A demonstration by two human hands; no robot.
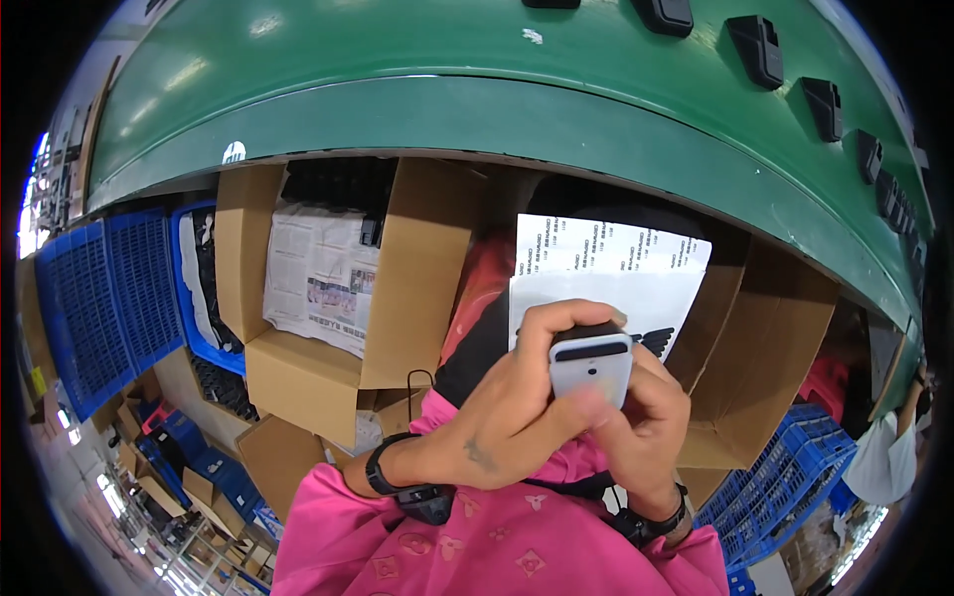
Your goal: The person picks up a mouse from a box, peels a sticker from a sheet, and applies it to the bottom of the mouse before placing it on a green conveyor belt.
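Note:
Both hands hold a small light-grey casing point(586, 373) with rounded corners, a black strip at its top end and a small dark dot on its face; its exact kind does not show. My left hand point(507, 407) curls round its left side, fingers over the far end and thumb on the lower face. On the other side my right hand point(651, 417) grips it, thumb also at the lower end and slightly blurred. Beneath the hands a white printed sheet point(606, 283) lies over my lap, with a black shape at its right edge partly hidden by the casing.
A green workbench point(397, 114) spans the far side, with several black moulded parts point(760, 50) at its right. Left stands an open cardboard box point(422, 268) holding newspaper point(323, 278) and black parts. Another cardboard box point(775, 338) is at right. Blue crates point(109, 298) stand further out.

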